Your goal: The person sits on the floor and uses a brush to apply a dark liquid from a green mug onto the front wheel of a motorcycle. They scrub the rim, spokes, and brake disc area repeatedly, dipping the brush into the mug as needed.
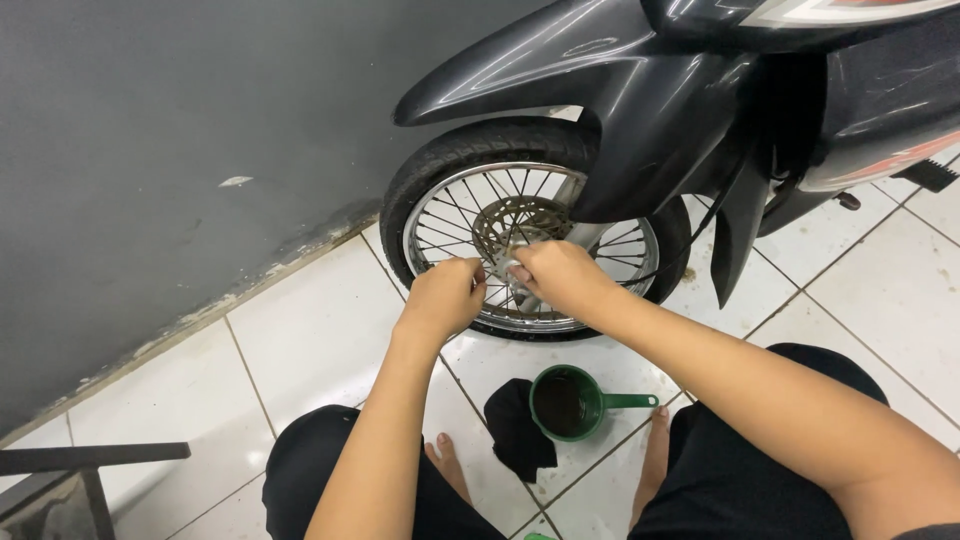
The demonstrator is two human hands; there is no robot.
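While gripping spokes (455, 235) at frame centre with curled left hand (445, 295), keep closed right hand (555, 275) steady on hub (520, 270), clear of cup (567, 402).

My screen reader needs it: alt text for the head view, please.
Both hands, left hand and right hand, work at the hub of a motorcycle's spoked front wheel. A green scoop and black cloth lie on the white tiled floor.

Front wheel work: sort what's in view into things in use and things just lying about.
In use:
left hand and right hand, both at the spokes
wheel
brake disc

Lying about:
green scoop on the tiles
black rag beside it
dark frame at the lower left
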